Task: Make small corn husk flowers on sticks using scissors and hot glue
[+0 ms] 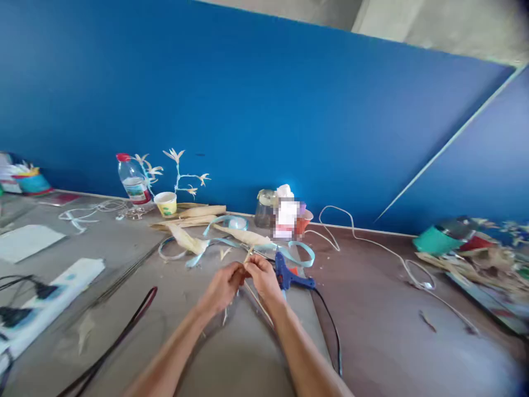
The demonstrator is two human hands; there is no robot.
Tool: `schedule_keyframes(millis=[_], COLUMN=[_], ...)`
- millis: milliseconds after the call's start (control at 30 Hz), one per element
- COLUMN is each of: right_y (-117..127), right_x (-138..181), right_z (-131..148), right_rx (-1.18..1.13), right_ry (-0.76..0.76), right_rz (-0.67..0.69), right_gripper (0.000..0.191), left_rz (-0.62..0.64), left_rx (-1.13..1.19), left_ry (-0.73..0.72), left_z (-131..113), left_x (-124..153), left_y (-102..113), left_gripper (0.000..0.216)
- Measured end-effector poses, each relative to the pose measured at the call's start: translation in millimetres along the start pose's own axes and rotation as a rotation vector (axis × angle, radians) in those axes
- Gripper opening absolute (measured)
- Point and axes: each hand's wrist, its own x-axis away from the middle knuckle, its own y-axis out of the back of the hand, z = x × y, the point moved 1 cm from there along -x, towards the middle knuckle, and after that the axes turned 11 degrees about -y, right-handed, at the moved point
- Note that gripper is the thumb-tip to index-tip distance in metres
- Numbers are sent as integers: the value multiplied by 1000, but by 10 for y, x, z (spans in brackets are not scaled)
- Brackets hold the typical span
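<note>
My left hand (223, 284) and my right hand (264, 277) meet over the grey table, fingertips pinched together. A small pale strip, apparently dried husk (248, 253), sticks up from between them. Below the fingers a thin pale stalk (258, 302) runs back toward my right forearm; I cannot tell whether it is held. Just right of my right hand lies a blue glue gun (284, 271). Beyond the hands are dried husks (185, 239) and a loose light blue ribbon (303, 252), with a ribbon roll (237, 223) further back.
At the back stand a plastic bottle (134, 184), a yellow-white cup (166, 204) by husk-flower stems, and a glass jar (265, 209). A white power strip (53, 309) lies left; a black cord (330, 320) trails right. Clutter and a green container (438, 240) sit far right.
</note>
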Motion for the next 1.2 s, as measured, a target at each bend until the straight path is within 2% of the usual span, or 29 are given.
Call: schedule_keyframes(millis=[133, 233, 400, 533, 733, 900, 1000, 1200], right_y=[-32, -46, -33, -27, -29, -17, -15, 5], right_x=[45, 73, 69, 33, -3, -29, -27, -6], right_z=[6, 39, 32, -25, -56, -72, -49, 24], right_rx=[22, 34, 26, -67, -227, -344, -395, -448], right_ry=[46, 64, 51, 3, -53, -104, -118, -132], right_rz=[-54, -79, -83, -27, -94, -156, -151, -130], right_gripper=[11, 11, 15, 21, 27, 29, 29, 30], left_rz=[25, -13, -62, -16, 4, 98, 137, 180], left_rx=[52, 123, 226, 209, 119, 192, 225, 232], left_ry=[45, 100, 85, 91, 78, 107, 136, 103], left_z=[10, -18, -67, -88, -146, -124, -85, -68], left_x=[22, 15, -9, 4, 48, 35, 25, 34], left_y=[-41, -42, 9, 27, 1, -20, -12, 8], left_gripper=[18, 20, 26, 27, 25, 14, 10, 13])
